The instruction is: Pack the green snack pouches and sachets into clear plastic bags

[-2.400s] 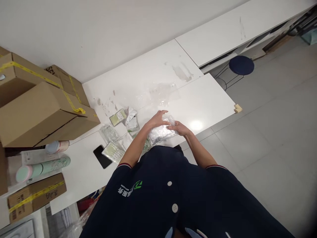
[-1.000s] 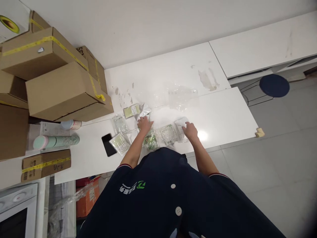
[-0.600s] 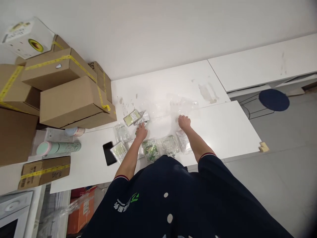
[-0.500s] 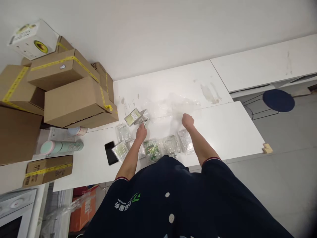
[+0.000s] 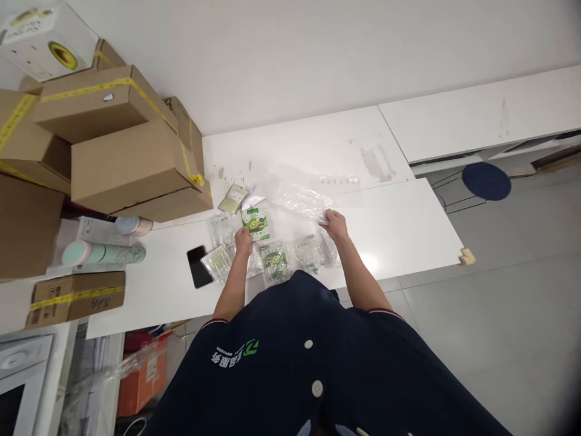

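My left hand point(image 5: 244, 241) is closed on the edge of a flat green-and-white packet point(image 5: 256, 224) printed with a cut kiwi. My right hand point(image 5: 336, 226) pinches the near right corner of a clear plastic bag point(image 5: 299, 198), which spreads flat over the white table. Close to my body lie several plastic-wrapped packets, among them a green one point(image 5: 275, 259) and a paler one point(image 5: 309, 251). Beyond my left hand rests a light green packet point(image 5: 233, 198) with a white label.
Cardboard boxes point(image 5: 131, 169) with yellow tape are stacked at the left. A black phone point(image 5: 198, 266) lies left of the packets, and a mint green bottle point(image 5: 103, 253) lies farther left. At the right stands a dark blue stool point(image 5: 486, 180) beyond the table's point(image 5: 399, 224) edge.
My left hand has moved slightly left and toward me, and the kiwi-printed packet now shows in it. My right hand has gathered the bag's edge and drawn it nearer.
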